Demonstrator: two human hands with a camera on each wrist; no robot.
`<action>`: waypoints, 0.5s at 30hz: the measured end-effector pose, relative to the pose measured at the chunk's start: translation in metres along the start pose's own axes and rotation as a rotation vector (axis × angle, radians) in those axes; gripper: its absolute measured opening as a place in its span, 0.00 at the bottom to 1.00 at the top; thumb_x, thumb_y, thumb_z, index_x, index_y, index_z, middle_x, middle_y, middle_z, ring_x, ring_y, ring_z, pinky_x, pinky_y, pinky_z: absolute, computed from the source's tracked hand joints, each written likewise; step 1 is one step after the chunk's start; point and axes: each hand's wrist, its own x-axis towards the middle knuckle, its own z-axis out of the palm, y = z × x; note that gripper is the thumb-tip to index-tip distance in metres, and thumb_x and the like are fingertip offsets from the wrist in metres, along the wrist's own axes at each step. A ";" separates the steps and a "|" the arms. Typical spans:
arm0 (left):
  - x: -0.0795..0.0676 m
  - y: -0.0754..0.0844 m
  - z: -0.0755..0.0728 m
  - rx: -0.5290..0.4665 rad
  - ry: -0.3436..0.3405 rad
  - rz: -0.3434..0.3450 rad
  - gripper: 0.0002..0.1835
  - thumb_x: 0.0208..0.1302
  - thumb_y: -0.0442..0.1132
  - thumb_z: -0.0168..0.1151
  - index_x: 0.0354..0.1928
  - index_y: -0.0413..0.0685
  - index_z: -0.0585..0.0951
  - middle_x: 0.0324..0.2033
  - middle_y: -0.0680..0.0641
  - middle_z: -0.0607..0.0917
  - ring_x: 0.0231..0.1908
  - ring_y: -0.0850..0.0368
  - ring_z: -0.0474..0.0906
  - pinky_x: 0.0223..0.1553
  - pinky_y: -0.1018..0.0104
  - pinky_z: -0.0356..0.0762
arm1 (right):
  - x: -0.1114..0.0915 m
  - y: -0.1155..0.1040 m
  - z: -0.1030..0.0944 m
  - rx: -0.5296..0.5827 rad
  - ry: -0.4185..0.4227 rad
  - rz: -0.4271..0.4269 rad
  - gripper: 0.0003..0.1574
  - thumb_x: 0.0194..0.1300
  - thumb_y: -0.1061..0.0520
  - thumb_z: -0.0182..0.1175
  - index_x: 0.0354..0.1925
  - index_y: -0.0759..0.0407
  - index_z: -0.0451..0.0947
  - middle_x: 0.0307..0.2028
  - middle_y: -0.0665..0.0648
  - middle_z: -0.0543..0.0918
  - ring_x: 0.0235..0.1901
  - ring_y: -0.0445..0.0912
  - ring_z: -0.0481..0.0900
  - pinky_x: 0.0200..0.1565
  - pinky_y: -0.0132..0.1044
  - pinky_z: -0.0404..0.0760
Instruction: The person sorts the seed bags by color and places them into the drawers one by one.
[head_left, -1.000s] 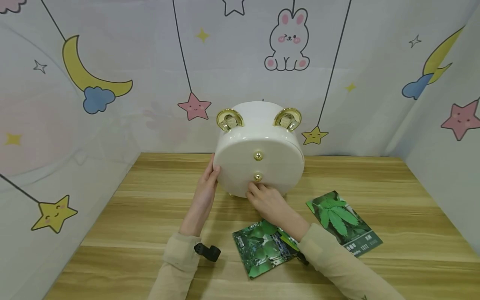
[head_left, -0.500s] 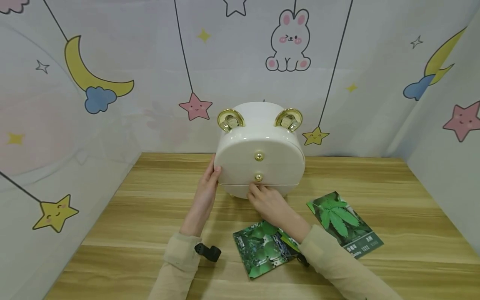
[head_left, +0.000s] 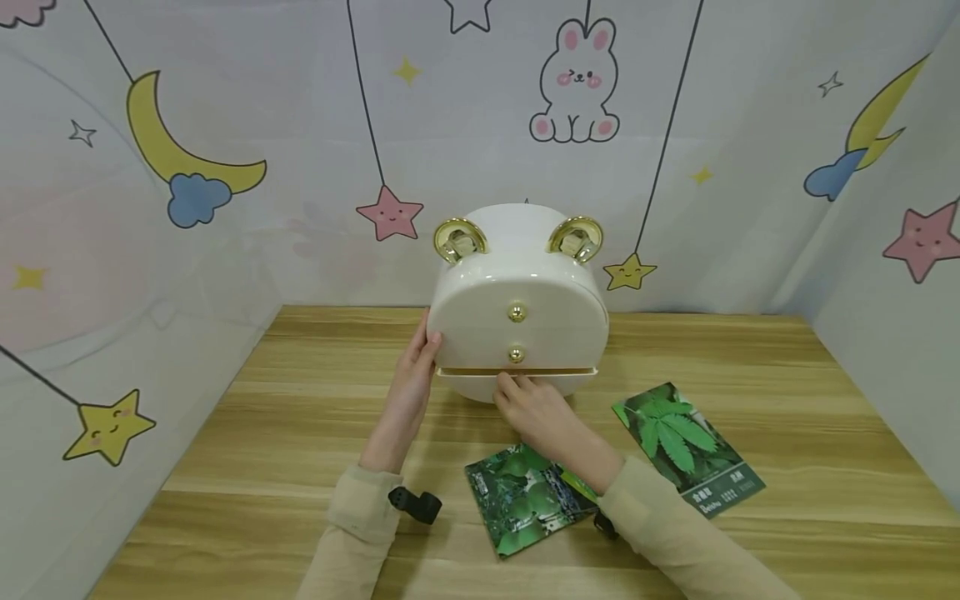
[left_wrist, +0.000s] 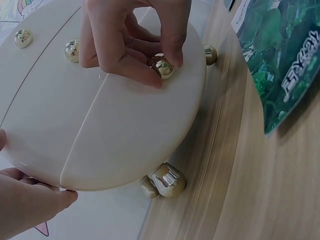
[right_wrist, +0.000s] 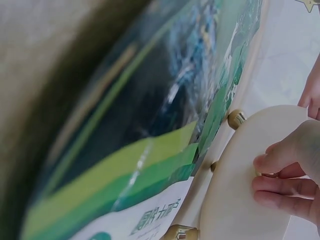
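A round white drawer box [head_left: 476, 321] with gold ear-like bells on top and gold feet stands on the table. My left hand [head_left: 411, 375] rests along its left side, thumb at the front edge and fingers mostly straight. My right hand [head_left: 540, 412] pinches the lowest gold knob [left_wrist: 162, 67] between thumb and fingers, and it hides that knob in the head view. The bottom drawer [head_left: 467, 387] sticks out a little, with a narrow dark gap along its top edge. Two gold knobs [head_left: 517, 312] show on the upper front.
A glossy packet printed with round green shapes [head_left: 525, 504] lies under my right forearm; it looms large in the right wrist view. To the right is another packet with a green leaf [head_left: 667, 433]. A patterned white curtain [head_left: 480, 125] closes off the back and sides.
The bottom drawer has come out slightly toward me, opening a gap along its top. My right hand has moved a little toward me with it; my left hand has stayed in place.
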 end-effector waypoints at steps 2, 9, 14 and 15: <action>0.000 0.000 0.000 0.001 -0.003 -0.004 0.30 0.66 0.56 0.45 0.68 0.74 0.50 0.71 0.63 0.46 0.71 0.63 0.39 0.73 0.57 0.39 | 0.000 -0.001 -0.001 0.012 -0.009 0.000 0.06 0.53 0.66 0.60 0.32 0.59 0.75 0.34 0.54 0.71 0.22 0.42 0.69 0.19 0.29 0.67; 0.000 -0.001 -0.001 -0.052 -0.018 -0.012 0.30 0.69 0.52 0.44 0.70 0.68 0.48 0.71 0.62 0.44 0.71 0.64 0.38 0.73 0.59 0.36 | -0.001 -0.003 -0.005 0.013 -0.033 -0.013 0.08 0.52 0.65 0.60 0.34 0.58 0.76 0.35 0.53 0.71 0.23 0.42 0.71 0.20 0.28 0.69; 0.000 0.000 -0.001 -0.058 -0.023 -0.015 0.29 0.70 0.51 0.42 0.70 0.69 0.48 0.71 0.63 0.43 0.71 0.65 0.37 0.73 0.60 0.35 | -0.002 -0.005 -0.010 0.032 -0.040 -0.020 0.11 0.49 0.66 0.61 0.34 0.58 0.76 0.35 0.53 0.72 0.24 0.42 0.72 0.20 0.28 0.71; 0.001 0.000 -0.001 -0.059 -0.024 -0.013 0.29 0.70 0.50 0.41 0.70 0.69 0.48 0.71 0.63 0.43 0.71 0.64 0.37 0.73 0.61 0.35 | -0.002 -0.005 -0.011 0.035 -0.042 -0.020 0.11 0.48 0.66 0.61 0.34 0.58 0.76 0.35 0.53 0.72 0.24 0.42 0.72 0.20 0.28 0.71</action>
